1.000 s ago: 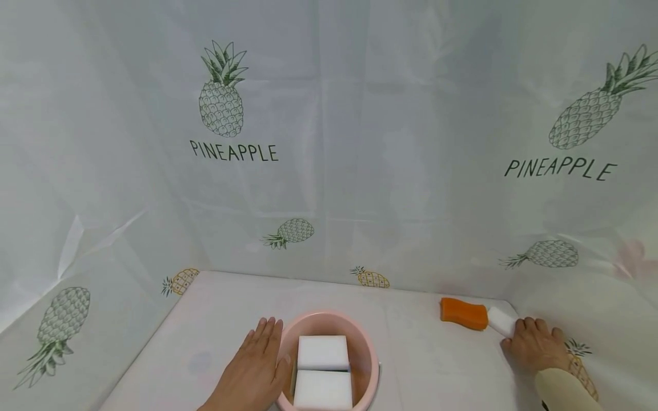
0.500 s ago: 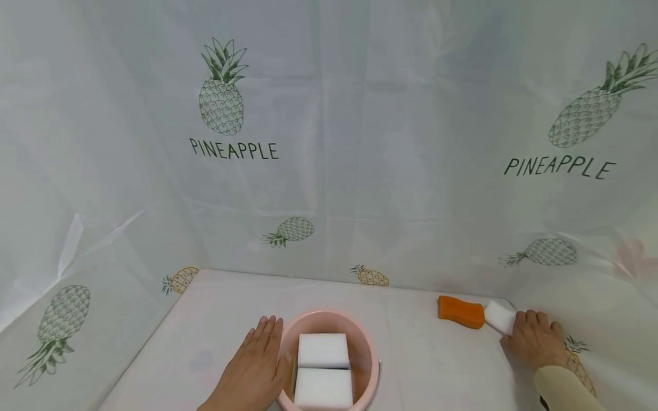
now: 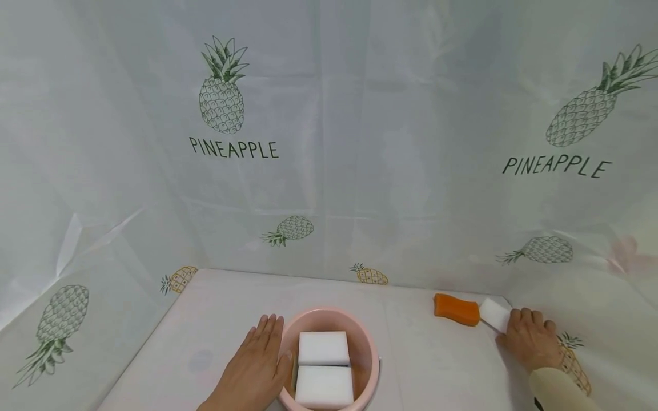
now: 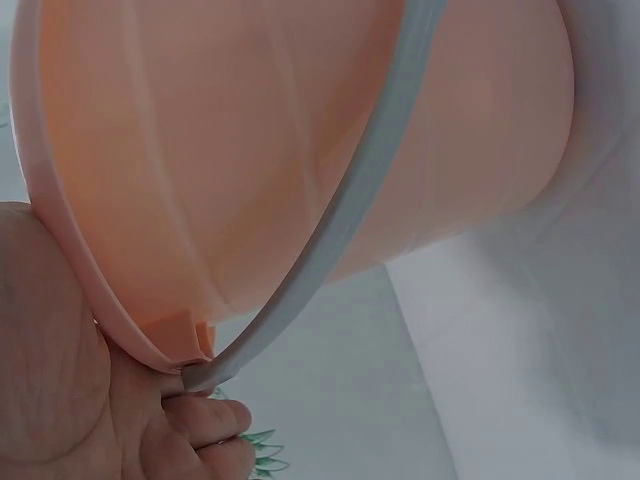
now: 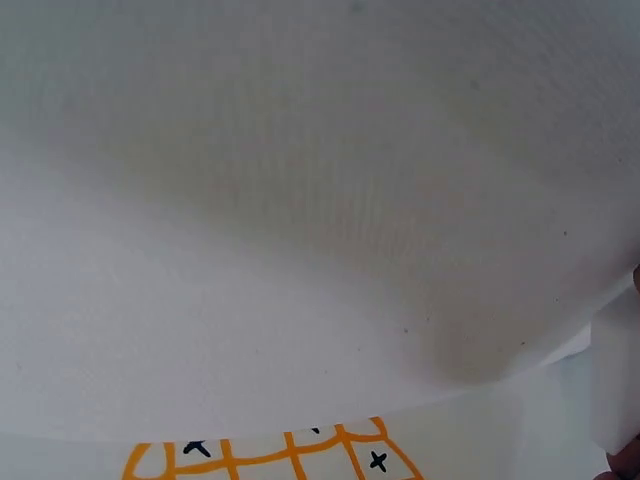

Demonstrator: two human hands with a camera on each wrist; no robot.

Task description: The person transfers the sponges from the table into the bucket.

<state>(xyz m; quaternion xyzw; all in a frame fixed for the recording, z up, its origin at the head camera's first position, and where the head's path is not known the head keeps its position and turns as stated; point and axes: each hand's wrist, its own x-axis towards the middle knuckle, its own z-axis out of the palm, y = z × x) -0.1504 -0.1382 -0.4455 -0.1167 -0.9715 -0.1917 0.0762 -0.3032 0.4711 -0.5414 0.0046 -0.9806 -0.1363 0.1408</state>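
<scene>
In the head view my left hand (image 3: pixel 252 365) lies against the left rim of a pink bucket (image 3: pixel 368 348), its fingers straight and the thumb over the rim. The left wrist view shows the palm against that rim, beside the grey handle (image 4: pixel 345 210). Two white sponges (image 3: pixel 324 347) are visible inside the bucket. At the table's far right corner my right hand (image 3: pixel 532 338) holds another white sponge (image 3: pixel 494 314) by its near end. Fingers at the right edge of the right wrist view pinch its white edge (image 5: pixel 612 370). An orange wavy sponge (image 3: pixel 456 310) touches or nearly touches its left end.
A pale sheet printed with pineapples (image 3: pixel 221 105) hangs behind and on both sides of the white table (image 3: pixel 411 354). The right hand is close to the right-hand sheet. Something thin and bluish stands beside the white sponges in the bucket.
My right hand, the white sponge and the orange sponge have shifted slightly left. The view has tilted a little. My left hand stays against the bucket.
</scene>
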